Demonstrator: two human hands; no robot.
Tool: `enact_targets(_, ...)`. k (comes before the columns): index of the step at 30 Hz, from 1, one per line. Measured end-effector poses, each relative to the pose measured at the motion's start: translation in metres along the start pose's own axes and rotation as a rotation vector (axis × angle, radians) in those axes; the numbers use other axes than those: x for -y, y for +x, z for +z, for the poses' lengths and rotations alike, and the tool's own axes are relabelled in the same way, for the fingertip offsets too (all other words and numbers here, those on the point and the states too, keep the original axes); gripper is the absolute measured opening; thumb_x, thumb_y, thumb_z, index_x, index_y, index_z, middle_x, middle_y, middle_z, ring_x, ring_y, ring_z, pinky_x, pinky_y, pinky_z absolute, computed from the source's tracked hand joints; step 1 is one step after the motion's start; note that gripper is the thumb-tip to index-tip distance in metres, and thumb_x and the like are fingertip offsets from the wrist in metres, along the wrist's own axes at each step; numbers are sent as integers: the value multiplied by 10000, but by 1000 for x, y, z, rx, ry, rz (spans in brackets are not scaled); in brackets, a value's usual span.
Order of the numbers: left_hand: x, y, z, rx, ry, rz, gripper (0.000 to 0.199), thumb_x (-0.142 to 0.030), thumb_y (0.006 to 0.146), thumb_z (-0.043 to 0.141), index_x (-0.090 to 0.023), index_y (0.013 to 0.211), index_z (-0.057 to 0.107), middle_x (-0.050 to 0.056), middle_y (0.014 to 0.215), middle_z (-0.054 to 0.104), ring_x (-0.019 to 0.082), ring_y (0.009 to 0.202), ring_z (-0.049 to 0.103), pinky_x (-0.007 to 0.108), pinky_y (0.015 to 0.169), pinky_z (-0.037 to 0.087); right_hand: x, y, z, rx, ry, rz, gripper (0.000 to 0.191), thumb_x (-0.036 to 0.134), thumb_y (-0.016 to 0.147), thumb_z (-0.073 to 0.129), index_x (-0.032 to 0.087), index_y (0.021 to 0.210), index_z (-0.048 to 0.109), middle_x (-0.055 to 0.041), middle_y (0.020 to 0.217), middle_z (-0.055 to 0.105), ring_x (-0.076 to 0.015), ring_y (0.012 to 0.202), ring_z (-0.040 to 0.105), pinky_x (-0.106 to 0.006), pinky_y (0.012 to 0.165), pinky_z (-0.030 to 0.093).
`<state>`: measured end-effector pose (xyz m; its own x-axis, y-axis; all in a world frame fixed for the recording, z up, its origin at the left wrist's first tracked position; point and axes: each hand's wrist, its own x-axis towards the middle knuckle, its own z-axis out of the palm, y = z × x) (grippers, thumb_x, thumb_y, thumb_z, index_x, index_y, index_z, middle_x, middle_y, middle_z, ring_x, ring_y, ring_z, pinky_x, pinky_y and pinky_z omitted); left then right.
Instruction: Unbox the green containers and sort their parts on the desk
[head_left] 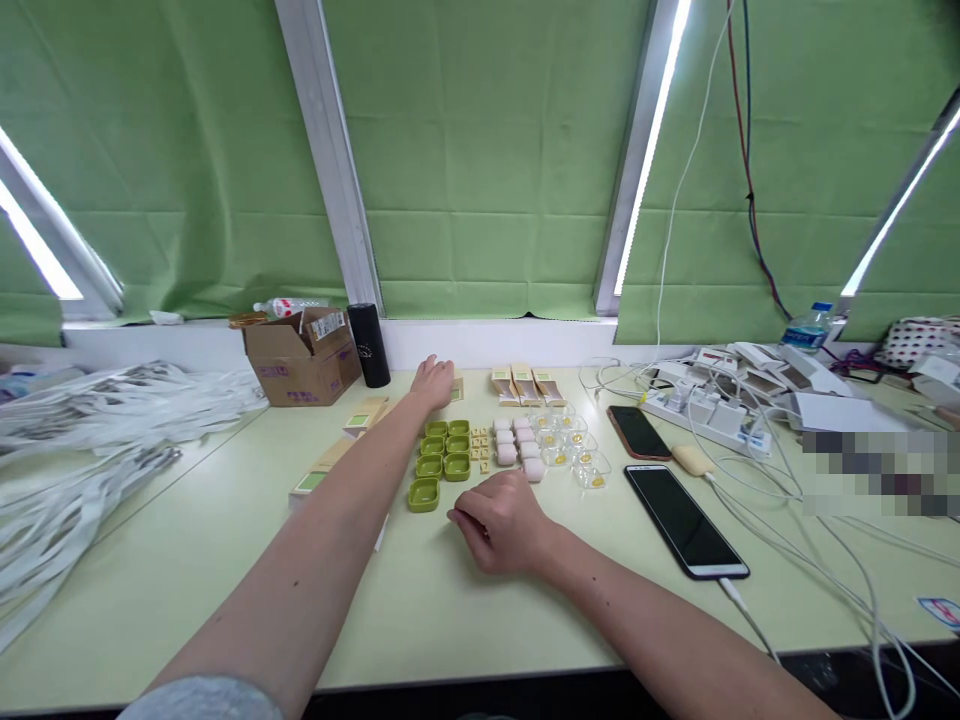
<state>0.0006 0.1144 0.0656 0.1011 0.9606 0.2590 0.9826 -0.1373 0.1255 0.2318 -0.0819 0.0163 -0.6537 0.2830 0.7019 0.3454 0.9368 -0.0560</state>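
Observation:
My left hand (433, 382) reaches to the back of the table, at a small flat card piece (457, 390); its fingertips are hard to make out. My right hand (501, 522) is curled near the front, close to the green square trays (456, 466); whether it holds anything is hidden. Small yellowish squares (480, 450), pale pink blocks (506, 454) and clear plastic shells (555, 452) with yellow marks stand in rows right of the trays. Three open card boxes (526, 386) lie behind them. More flat card boxes (319, 478) lie partly behind my left forearm.
A cardboard box (300, 362) and black cylinder (368, 345) stand at the back left. White straps (112, 430) cover the far left. On the right are two phones (684, 520), white cables, a power strip (705, 420) and white boxes (855, 415).

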Motion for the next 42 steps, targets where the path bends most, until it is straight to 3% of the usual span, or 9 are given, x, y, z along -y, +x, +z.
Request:
enact_targets(8,-11,-8,-9,-64,-167,-54,378,-208,847,654,-153,1196,521,214,1226,667,368,1369,416,484,1111,373,-4,0,0,-91,9,-14,314,227,951,486,209,638,482,28,503,492,-107,452,346,-300,535,174)
enact_targets(14,-26,-21,-37,-180,-479,-16,383,-239,902,639,-193,1244,471,149,1326,601,243,1133,620,414,1031,489,-13,1,-9,-209,-13,64,260,226,974,501,216,724,573,-11,594,598,-147,520,492,-318,555,279)
enact_targets(18,-39,-57,-58,-194,-693,21,388,-343,939,632,-191,1248,454,124,1217,644,194,1016,679,376,928,568,-23,4,-18,-335,23,180,154,221,956,543,218,1063,653,-80,831,690,-234,743,633,-364,664,444)
enact_targets(22,-56,-116,-74,-103,-1204,50,527,-530,876,737,-213,1218,490,58,1035,707,199,939,705,400,879,595,-33,8,-23,-512,117,289,476,208,914,588,239,1381,503,-141,1167,653,-321,1088,627,-482,882,534)
enact_targets(24,-66,-144,-78,-91,-1304,10,568,-567,836,784,-218,1192,512,31,965,715,193,906,709,372,855,589,-35,9,-22,-522,191,345,604,196,878,619,253,1449,430,-153,1326,593,-337,1227,574,-510,954,530)
enact_targets(29,-87,-182,-72,-44,-1428,-77,627,-628,789,814,-237,1177,513,6,877,728,197,803,729,346,787,585,-34,7,-11,-378,445,418,797,174,785,712,283,1505,388,-131,1479,520,-320,1320,513,-502,1043,508)
enact_targets(34,-92,-190,-56,0,-1539,-100,641,-655,780,802,-252,1168,489,38,967,751,224,874,745,327,753,573,-28,6,-9,-323,576,475,745,153,721,750,299,1403,489,-99,1424,560,-296,1256,549,-479,1045,509)
enact_targets(38,-93,-191,-49,-23,-1505,-121,629,-669,801,758,-268,1196,478,53,1043,760,228,896,739,314,725,560,-26,6,-11,-334,644,469,697,170,696,739,294,1338,500,-82,1373,583,-285,1226,567,-473,1055,504)
enact_targets(42,-91,-189,-42,-145,-1378,-97,568,-627,841,730,-275,1206,475,90,1202,741,252,1040,720,382,869,569,-23,5,-10,-368,701,468,672,217,726,718,284,1343,459,-92,1321,590,-272,1171,597,-429,973,551)
